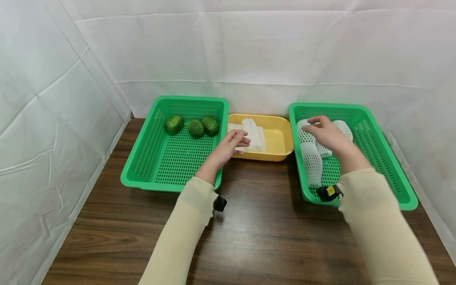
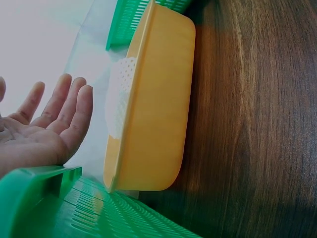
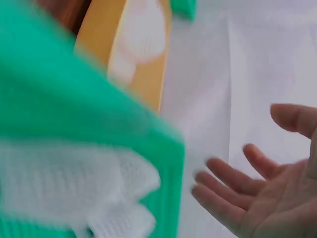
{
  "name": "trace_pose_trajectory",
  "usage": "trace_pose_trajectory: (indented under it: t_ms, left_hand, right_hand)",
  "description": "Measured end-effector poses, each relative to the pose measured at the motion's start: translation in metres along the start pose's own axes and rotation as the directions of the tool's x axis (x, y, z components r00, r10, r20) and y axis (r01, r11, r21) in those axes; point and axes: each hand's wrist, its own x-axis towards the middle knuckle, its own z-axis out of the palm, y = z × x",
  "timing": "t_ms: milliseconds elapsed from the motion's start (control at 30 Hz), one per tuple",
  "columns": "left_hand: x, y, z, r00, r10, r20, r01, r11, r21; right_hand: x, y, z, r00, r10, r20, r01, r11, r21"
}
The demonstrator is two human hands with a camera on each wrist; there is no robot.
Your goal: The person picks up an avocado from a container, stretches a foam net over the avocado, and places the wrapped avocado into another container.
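Note:
In the head view my left hand (image 1: pixel 229 145) hovers over the left end of a yellow tray (image 1: pixel 279 136), near white foam net sleeves (image 1: pixel 253 134) lying inside. Its fingers are relaxed and hold nothing; the left wrist view shows the bare palm (image 2: pixel 34 141). My right hand (image 1: pixel 329 134) is raised above the right green basket (image 1: pixel 384 158), fingers loosely bent and apart, with nothing between them. Below it lie several white foam net sleeves (image 1: pixel 310 162), some bulging; their contents are hidden. The right wrist view shows the right hand (image 3: pixel 272 188) empty beside the blurred basket rim.
A left green basket (image 1: pixel 171 160) holds dark green, avocado-like fruits (image 1: pixel 196 128) at its back. The yellow tray stands between both baskets on a dark wooden table (image 1: pixel 263 221). White cloth walls (image 1: pixel 249 47) enclose the back and sides.

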Motion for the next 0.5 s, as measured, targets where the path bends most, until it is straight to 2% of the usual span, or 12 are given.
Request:
trace_pose_trajectory:
  t_ms: [67, 133, 200, 333, 500]
  left_hand:
    - [0.000, 0.000, -0.001, 1.000, -0.004, -0.006, 0.004, 1.000, 0.002]
    - [0.000, 0.000, -0.001, 1.000, -0.008, -0.008, 0.008, 1.000, 0.005]
    - [0.000, 0.000, -0.001, 1.000, -0.010, -0.007, 0.010, 1.000, 0.015]
    - [0.001, 0.000, 0.000, 1.000, -0.007, 0.001, 0.007, 1.000, 0.031]
    - [0.000, -0.001, -0.001, 1.000, -0.005, 0.008, 0.004, 0.999, 0.036]
  right_hand:
    - [-0.001, 0.001, 0.016, 0.999, -0.017, -0.046, 0.021, 0.997, 0.069]
    - [0.001, 0.004, 0.033, 0.995, -0.041, -0.089, 0.048, 0.995, 0.084]
    - [0.002, 0.009, 0.048, 0.993, -0.057, -0.104, 0.061, 0.998, 0.033]
    - [0.007, 0.018, 0.068, 0.990, -0.089, -0.109, 0.073, 0.986, -0.147]
    - [0.015, 0.029, 0.082, 0.984, -0.136, -0.119, 0.111, 0.975, -0.192]
